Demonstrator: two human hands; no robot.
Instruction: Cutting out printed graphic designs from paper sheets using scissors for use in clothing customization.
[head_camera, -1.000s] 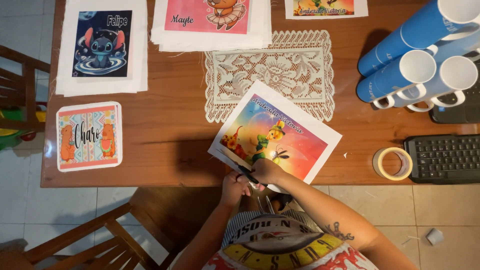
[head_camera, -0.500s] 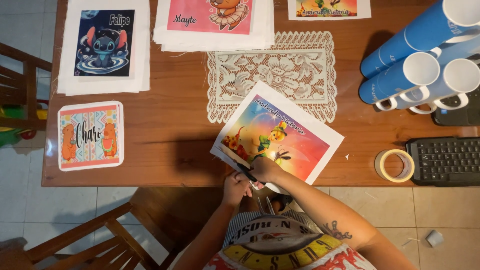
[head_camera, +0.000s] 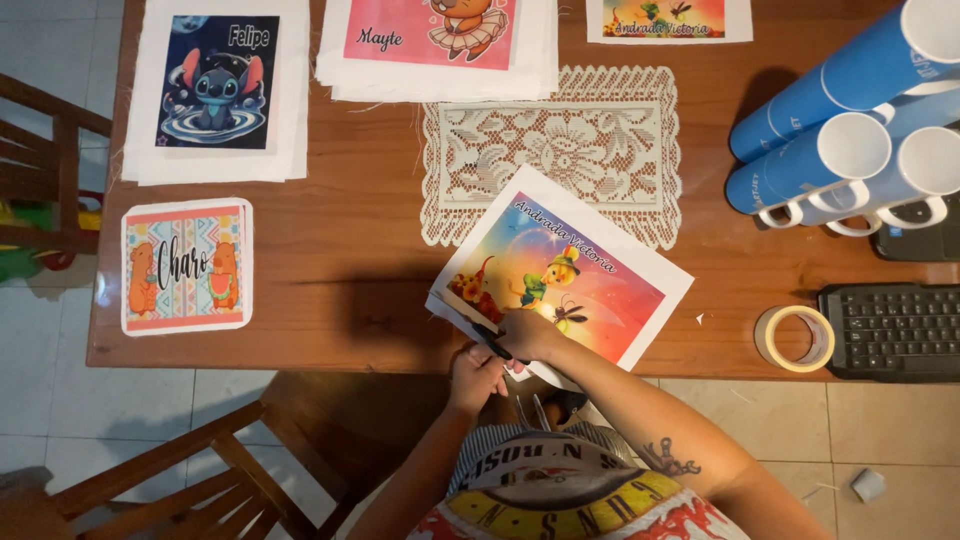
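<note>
A colourful rectangular printed sheet with a white border (head_camera: 565, 275) lies tilted at the near edge of the brown wooden worktop (head_camera: 340, 260), its upper corner overlapping a white lace doily (head_camera: 560, 150). Your right hand (head_camera: 527, 333) is closed on the sheet's near edge. Your left hand (head_camera: 475, 372) is curled shut just below it, on dark-handled scissors (head_camera: 492, 342). A roll of tape (head_camera: 794, 338) sits to the right, beside a black keyboard (head_camera: 895, 330).

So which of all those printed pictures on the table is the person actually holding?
The tilted sunset-coloured print at the table's near edge, partly overlapping the lace doily. Both hands are on its lower corner; the other prints lie flat, untouched.
</note>
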